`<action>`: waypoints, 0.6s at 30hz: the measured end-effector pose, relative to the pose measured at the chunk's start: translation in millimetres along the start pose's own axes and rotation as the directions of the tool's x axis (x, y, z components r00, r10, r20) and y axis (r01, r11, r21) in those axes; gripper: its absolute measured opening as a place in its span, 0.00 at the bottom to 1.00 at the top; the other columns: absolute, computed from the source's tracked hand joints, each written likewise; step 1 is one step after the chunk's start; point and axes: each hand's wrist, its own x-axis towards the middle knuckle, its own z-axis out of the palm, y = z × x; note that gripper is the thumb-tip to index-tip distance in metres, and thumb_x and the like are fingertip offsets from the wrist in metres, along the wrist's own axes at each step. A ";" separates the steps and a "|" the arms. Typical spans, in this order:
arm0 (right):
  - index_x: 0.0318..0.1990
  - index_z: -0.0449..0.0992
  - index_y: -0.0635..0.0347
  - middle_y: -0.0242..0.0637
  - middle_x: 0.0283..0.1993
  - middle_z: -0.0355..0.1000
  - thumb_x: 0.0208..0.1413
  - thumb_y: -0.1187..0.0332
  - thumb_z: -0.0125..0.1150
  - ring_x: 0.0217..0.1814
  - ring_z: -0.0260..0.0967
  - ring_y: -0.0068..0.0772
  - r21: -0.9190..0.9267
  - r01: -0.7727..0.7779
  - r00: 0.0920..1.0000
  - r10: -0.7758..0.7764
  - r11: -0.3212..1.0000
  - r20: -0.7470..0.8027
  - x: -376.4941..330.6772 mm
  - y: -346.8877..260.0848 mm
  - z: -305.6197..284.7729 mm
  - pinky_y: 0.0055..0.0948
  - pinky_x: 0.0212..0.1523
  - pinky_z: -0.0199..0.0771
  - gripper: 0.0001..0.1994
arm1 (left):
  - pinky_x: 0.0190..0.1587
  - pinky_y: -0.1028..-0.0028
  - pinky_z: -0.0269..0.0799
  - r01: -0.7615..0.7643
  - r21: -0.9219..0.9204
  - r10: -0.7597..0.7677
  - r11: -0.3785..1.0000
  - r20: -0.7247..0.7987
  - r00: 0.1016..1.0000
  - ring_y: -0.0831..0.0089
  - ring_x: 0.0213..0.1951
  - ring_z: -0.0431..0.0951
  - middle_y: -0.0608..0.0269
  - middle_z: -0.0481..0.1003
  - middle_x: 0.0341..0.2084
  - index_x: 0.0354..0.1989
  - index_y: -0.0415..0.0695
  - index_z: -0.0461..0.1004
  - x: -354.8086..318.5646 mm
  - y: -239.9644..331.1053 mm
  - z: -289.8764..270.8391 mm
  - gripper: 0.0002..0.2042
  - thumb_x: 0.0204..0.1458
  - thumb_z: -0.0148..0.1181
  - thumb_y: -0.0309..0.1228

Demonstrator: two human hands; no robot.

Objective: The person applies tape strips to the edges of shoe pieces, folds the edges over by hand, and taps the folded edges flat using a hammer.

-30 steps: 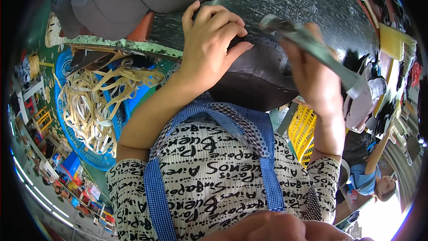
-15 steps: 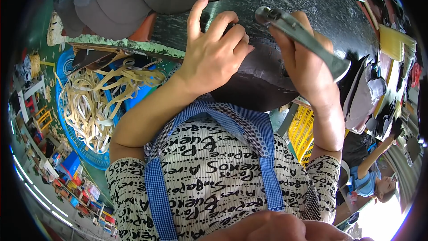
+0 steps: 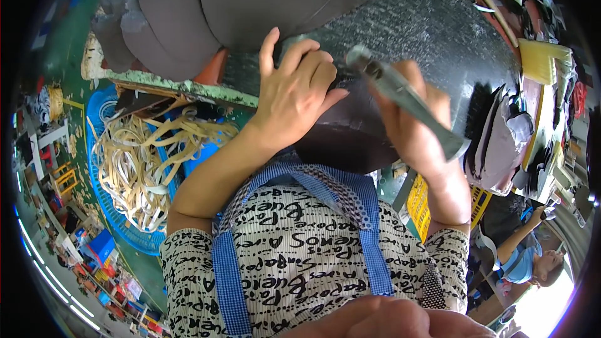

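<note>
My right hand (image 3: 416, 128) grips a shoemaker's hammer (image 3: 422, 100). Its round head points away to the left, raised over the work, and its flared end lies near my wrist. My left hand (image 3: 291, 97) is open, with the index finger and thumb stretched out and the other fingers bent. It lies at the left edge of a dark brown leather-like piece (image 3: 344, 144) on the black worktop (image 3: 432, 31). The near part of that piece overhangs the worktop edge. Whether my left fingertips press on it I cannot tell.
Overlapping dark brown sheets (image 3: 250, 12) cover the far left. A blue basket (image 3: 97, 169) of pale strips (image 3: 134, 163) stands left below the worktop. Dark pieces (image 3: 494, 144) are stacked at right, near a yellow foam block (image 3: 541, 62). Another person (image 3: 523, 263) sits at lower right.
The whole view has shifted, so things appear lower. The hammer and my right hand have moved slightly left and nearer to me. My left thumb and fingers have changed pose a little.
</note>
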 end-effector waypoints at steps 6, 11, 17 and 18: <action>0.36 0.70 0.64 0.42 0.17 0.67 0.56 0.75 0.62 0.21 0.73 0.46 0.080 -0.212 0.967 0.197 0.974 0.163 -25.4 15.2 -37.7 0.38 0.21 0.68 0.06 | 0.58 0.54 0.64 -0.185 -0.513 0.338 0.838 0.221 0.915 0.60 0.48 0.75 0.59 0.75 0.41 0.35 0.41 0.73 25.6 -26.0 11.8 0.07 0.47 0.61 0.22; 0.38 0.76 0.68 0.39 0.24 0.65 0.58 0.75 0.60 0.19 0.62 0.23 0.297 -0.396 0.892 0.441 0.869 -0.102 -49.2 7.2 -77.8 0.26 0.21 0.60 0.05 | 0.47 0.65 0.72 -0.294 -0.791 0.494 0.537 0.013 0.869 0.60 0.42 0.76 0.59 0.73 0.36 0.37 0.41 0.71 145.5 10.9 52.4 0.10 0.46 0.60 0.17; 0.35 0.68 0.63 0.51 0.26 0.72 0.59 0.70 0.60 0.27 0.72 0.60 0.039 -0.474 0.867 0.474 0.880 -0.153 -53.6 41.0 -49.2 0.42 0.23 0.68 0.08 | 0.54 0.58 0.71 -0.335 -0.138 0.342 0.932 0.035 0.939 0.52 0.52 0.75 0.51 0.75 0.48 0.54 0.43 0.72 284.6 -109.8 95.6 0.25 0.43 0.66 0.26; 0.35 0.67 0.63 0.52 0.26 0.72 0.59 0.69 0.60 0.28 0.72 0.61 0.036 -0.507 0.849 0.507 0.861 -0.150 -56.0 45.6 -45.6 0.43 0.24 0.68 0.08 | 0.55 0.58 0.70 -0.255 -0.006 0.254 0.967 0.101 0.962 0.51 0.53 0.74 0.49 0.75 0.49 0.56 0.42 0.71 297.5 -137.3 93.0 0.26 0.44 0.66 0.26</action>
